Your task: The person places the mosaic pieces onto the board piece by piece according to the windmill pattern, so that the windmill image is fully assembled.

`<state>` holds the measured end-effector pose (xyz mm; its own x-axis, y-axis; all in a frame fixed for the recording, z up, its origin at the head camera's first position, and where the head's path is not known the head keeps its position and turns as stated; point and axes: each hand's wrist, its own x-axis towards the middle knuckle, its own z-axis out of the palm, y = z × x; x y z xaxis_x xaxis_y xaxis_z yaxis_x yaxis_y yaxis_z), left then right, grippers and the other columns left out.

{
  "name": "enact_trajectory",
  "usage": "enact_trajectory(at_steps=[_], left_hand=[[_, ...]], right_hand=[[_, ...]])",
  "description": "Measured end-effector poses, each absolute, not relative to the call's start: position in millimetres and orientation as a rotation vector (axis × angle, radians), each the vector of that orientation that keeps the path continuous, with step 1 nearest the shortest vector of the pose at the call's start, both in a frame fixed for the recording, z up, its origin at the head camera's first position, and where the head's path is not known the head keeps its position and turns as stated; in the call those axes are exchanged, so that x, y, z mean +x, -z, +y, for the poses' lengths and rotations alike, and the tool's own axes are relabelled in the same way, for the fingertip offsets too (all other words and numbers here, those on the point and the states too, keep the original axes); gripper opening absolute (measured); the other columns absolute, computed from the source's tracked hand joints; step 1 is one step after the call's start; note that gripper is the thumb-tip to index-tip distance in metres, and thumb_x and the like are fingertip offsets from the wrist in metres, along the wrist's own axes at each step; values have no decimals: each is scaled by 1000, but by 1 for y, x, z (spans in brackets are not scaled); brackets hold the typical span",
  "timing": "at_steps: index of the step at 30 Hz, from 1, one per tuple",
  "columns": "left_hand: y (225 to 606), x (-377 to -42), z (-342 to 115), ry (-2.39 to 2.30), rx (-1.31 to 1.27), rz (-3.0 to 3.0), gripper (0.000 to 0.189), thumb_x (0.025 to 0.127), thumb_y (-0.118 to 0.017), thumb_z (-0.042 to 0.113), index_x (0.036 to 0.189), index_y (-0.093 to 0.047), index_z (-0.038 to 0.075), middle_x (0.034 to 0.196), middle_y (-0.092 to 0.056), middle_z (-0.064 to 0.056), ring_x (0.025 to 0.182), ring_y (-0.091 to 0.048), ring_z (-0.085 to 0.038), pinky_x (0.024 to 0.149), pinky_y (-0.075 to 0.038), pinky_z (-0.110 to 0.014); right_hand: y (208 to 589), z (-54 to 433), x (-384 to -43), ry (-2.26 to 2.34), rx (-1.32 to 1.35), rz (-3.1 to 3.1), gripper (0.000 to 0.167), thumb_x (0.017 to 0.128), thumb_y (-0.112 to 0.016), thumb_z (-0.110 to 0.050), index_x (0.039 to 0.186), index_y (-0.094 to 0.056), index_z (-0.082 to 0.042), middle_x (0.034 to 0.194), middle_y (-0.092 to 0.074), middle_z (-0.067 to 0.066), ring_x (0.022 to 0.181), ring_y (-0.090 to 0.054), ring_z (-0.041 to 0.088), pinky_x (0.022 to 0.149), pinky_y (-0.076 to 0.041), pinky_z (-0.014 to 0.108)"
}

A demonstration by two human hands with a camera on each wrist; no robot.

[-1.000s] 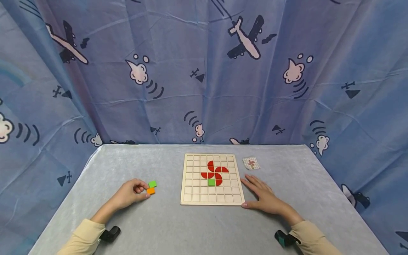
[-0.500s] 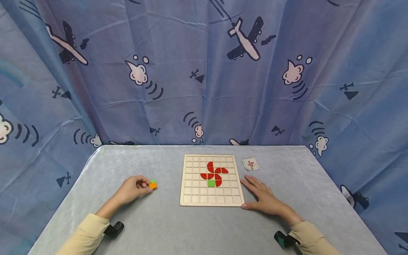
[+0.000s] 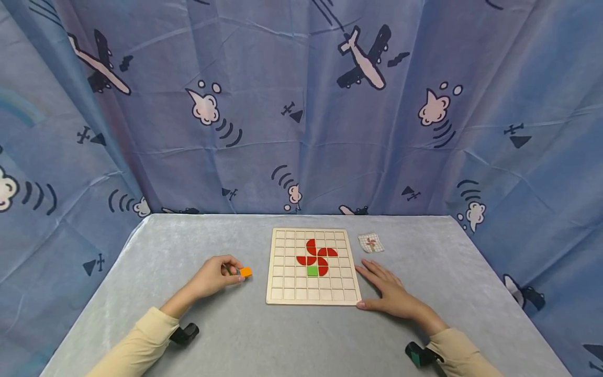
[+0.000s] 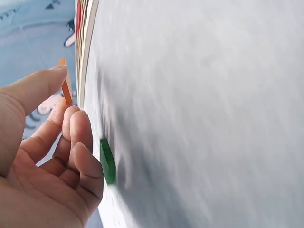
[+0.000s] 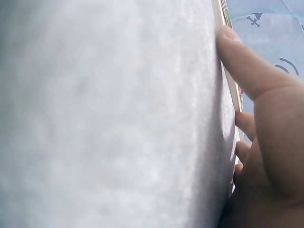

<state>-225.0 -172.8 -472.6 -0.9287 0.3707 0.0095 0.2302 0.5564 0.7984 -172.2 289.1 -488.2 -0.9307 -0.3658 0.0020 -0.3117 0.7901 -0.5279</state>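
Left of the board, my left hand (image 3: 212,277) pinches a flat orange tile (image 3: 246,272) between thumb and fingertips. In the left wrist view the orange tile (image 4: 66,85) is seen edge-on, raised off the table. A green tile (image 4: 107,161) lies on the table by the curled lower fingers, mostly hidden behind the hand in the head view. My right hand (image 3: 388,290) lies spread at the right edge of the wooden grid board (image 3: 287,293), its thumb at the near corner. On the board, red rounded tiles (image 3: 322,265) form a pinwheel, with a green square tile (image 3: 312,270) below.
A small card (image 3: 371,242) printed with a pinwheel pattern lies right of the board's far corner. The grey-white table (image 3: 264,335) ends at the back against a blue curtain (image 3: 254,115) with airplane prints.
My left hand picked up the orange tile and moved right toward the board. The green tile beside it has become mostly hidden behind the hand. My right hand has stayed put.
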Motion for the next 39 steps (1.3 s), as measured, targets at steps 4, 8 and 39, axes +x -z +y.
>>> enact_trajectory(at_steps=[4,8,39], left_hand=[[472,-225,-157,-1314,566,2604,26,81,-80,13,101,-68,2,83,-61,-5,63,-48,-7,53,-41,-19],[470,-224,-139,-1297,620,2589,25,81,-80,11,100,-68,3,82,-61,-4,64,-50,-8,54,-42,-19],[483,-230,-54,-1219,886,2578,21,78,-82,10,95,-68,7,80,-62,-2,67,-51,-1,64,-47,-16]], right_hand=[[488,289,-172,816,-549,2880,91,78,-78,-50,152,-40,-13,161,-27,19,148,-20,47,107,-17,74],[488,288,-171,821,-551,2882,90,78,-78,-50,152,-40,-13,161,-28,19,148,-20,47,108,-17,74],[489,289,-173,796,-547,2887,90,78,-77,-51,152,-40,-14,162,-28,18,148,-19,47,107,-18,74]])
